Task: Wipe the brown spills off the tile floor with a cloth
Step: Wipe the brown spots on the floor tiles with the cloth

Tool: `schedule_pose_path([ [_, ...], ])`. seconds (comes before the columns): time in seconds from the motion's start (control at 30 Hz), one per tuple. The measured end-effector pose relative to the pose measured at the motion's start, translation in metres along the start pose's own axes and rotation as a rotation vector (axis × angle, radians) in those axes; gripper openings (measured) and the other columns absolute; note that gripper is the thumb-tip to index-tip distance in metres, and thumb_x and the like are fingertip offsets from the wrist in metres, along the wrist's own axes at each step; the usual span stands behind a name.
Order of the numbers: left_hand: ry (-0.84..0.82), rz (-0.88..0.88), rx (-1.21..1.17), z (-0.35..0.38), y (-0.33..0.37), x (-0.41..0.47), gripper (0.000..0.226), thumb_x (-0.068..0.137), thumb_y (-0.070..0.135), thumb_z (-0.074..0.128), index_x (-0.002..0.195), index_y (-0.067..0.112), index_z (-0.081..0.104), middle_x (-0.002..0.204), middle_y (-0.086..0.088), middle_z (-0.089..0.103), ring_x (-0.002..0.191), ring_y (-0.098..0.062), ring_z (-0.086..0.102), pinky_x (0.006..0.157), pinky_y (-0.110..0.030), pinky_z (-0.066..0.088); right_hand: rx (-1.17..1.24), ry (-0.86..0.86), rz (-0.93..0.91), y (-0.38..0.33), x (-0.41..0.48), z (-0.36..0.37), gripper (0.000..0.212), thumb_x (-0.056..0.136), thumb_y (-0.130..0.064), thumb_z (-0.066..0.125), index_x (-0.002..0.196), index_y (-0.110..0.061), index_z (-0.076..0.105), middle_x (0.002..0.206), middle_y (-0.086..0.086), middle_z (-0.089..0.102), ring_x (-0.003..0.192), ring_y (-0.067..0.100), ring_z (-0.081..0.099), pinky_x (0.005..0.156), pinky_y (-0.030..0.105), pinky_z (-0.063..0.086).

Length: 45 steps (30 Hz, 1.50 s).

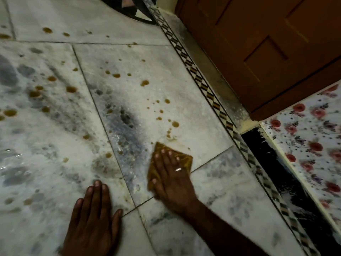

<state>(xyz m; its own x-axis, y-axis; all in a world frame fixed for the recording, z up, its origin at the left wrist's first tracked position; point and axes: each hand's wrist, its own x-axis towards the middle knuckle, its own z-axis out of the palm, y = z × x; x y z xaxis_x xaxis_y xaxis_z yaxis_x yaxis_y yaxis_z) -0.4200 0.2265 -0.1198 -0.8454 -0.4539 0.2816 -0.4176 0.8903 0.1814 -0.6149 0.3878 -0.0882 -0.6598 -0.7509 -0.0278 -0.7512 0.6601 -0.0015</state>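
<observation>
1. The cloth, a folded mustard-yellow square, lay flat on the tile floor. It sat near the person's side of the tile, just below a faint brown smear.
2. The right hand pressed down on it, palm flat. The fingers were straight and slightly fanned, with the thumb out along the cloth's left edge. Nothing was curled round the fabric (a ring showed on one finger).
3. The left hand rested flat on bare tile just left of it as a prop. Its fingers were straight and close together, the thumb splayed right, and it held nothing.
4. Handling, my judgement: the cloth looked light, soft and limp. It would likely bunch if pushed from an edge, so an open palm across its middle seemed the sound hold. The wet-looking marble probably let it slide easily.
5. Orientation: it sat as a diamond, one corner pointing away from the person toward the brown spills. Its long axis seemed to run with the fingers, though the hand hid too much to be sure.
6. Many drops lay unwiped, a cluster just beyond the cloth and more across the tiles to the left. I'd judge the job at an early stage.
7. A patterned border strip and a wooden door lay to the right.
</observation>
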Motion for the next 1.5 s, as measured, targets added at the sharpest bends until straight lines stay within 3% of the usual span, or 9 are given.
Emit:
schedule_pose_path([
  [0.2,-0.009,-0.011,-0.005,0.001,0.000,0.001,0.070,0.093,0.044,0.039,0.145,-0.004,0.047,0.153,-0.023,0.044,0.137,-0.036,0.045,0.107,-0.053,0.037,-0.025,0.044,-0.114,0.014,-0.057,-0.004,0.062,0.105,-0.045,0.035,0.160,-0.017,0.027,0.168,0.008,0.024,0.156,0.025,0.017,0.123,0.049,0.026],
  [0.43,-0.053,0.042,-0.026,-0.002,0.005,0.011,0.071,0.097,0.045,0.037,0.148,-0.004,0.041,0.157,-0.023,0.036,0.143,-0.038,0.041,0.113,-0.053,0.033,0.009,0.049,0.194,0.062,-0.022,0.004,0.067,0.104,-0.046,0.031,0.162,-0.015,0.018,0.169,0.014,0.016,0.157,0.029,0.014,0.127,0.046,0.013],
  [0.6,-0.127,0.073,-0.081,0.011,0.033,0.042,0.073,0.097,0.045,0.036,0.148,-0.007,0.038,0.159,-0.025,0.032,0.146,-0.037,0.034,0.118,-0.051,0.027,0.027,0.016,0.127,0.060,0.013,0.003,0.068,0.104,-0.046,0.027,0.162,-0.012,0.016,0.169,0.015,0.014,0.157,0.031,0.011,0.126,0.049,0.016],
  [0.8,-0.120,0.114,-0.070,0.019,0.046,0.057,0.070,0.099,0.042,0.037,0.149,-0.008,0.036,0.159,-0.026,0.031,0.147,-0.038,0.033,0.119,-0.053,0.028,-0.006,0.040,-0.162,0.053,-0.033,-0.001,0.067,0.102,-0.042,0.041,0.160,-0.015,0.025,0.168,0.011,0.021,0.157,0.027,0.015,0.126,0.047,0.018],
  [0.87,-0.138,0.163,-0.060,0.020,0.043,0.061,0.071,0.098,0.042,0.037,0.150,-0.006,0.036,0.160,-0.024,0.031,0.148,-0.038,0.032,0.119,-0.053,0.029,0.013,0.065,-0.093,0.068,-0.051,0.002,0.069,0.100,-0.044,0.043,0.161,-0.017,0.025,0.168,0.012,0.020,0.156,0.027,0.017,0.125,0.048,0.020],
  [1.0,-0.166,0.240,-0.067,0.025,0.040,0.074,0.071,0.099,0.045,0.036,0.150,-0.004,0.036,0.160,-0.021,0.033,0.148,-0.035,0.032,0.119,-0.051,0.029,0.026,0.094,0.286,0.102,-0.031,0.007,0.070,0.102,-0.043,0.034,0.161,-0.010,0.018,0.168,0.019,0.015,0.155,0.033,0.017,0.126,0.045,0.014],
  [1.1,-0.162,0.261,-0.066,0.025,0.039,0.077,0.071,0.099,0.046,0.037,0.150,-0.003,0.037,0.159,-0.021,0.034,0.148,-0.034,0.034,0.119,-0.051,0.029,0.015,0.067,0.340,0.105,0.014,0.008,0.070,0.103,-0.044,0.028,0.160,-0.006,0.016,0.166,0.023,0.018,0.154,0.037,0.021,0.126,0.048,0.018],
  [1.23,-0.164,0.248,-0.077,0.025,0.040,0.078,0.070,0.099,0.046,0.036,0.150,-0.002,0.037,0.160,-0.020,0.034,0.148,-0.033,0.034,0.119,-0.051,0.028,-0.006,0.034,0.263,0.085,0.046,0.005,0.072,0.102,-0.048,0.025,0.161,-0.007,0.016,0.168,0.019,0.015,0.156,0.034,0.016,0.126,0.048,0.018],
  [1.5,-0.039,0.281,-0.068,0.028,0.037,0.078,0.061,0.100,0.031,0.040,0.149,-0.004,0.037,0.158,-0.022,0.036,0.146,-0.036,0.037,0.113,-0.056,0.037,-0.001,0.062,-0.120,0.024,0.014,-0.001,0.068,0.101,-0.042,0.041,0.160,-0.010,0.025,0.168,0.013,0.020,0.157,0.028,0.014,0.125,0.048,0.021],
])
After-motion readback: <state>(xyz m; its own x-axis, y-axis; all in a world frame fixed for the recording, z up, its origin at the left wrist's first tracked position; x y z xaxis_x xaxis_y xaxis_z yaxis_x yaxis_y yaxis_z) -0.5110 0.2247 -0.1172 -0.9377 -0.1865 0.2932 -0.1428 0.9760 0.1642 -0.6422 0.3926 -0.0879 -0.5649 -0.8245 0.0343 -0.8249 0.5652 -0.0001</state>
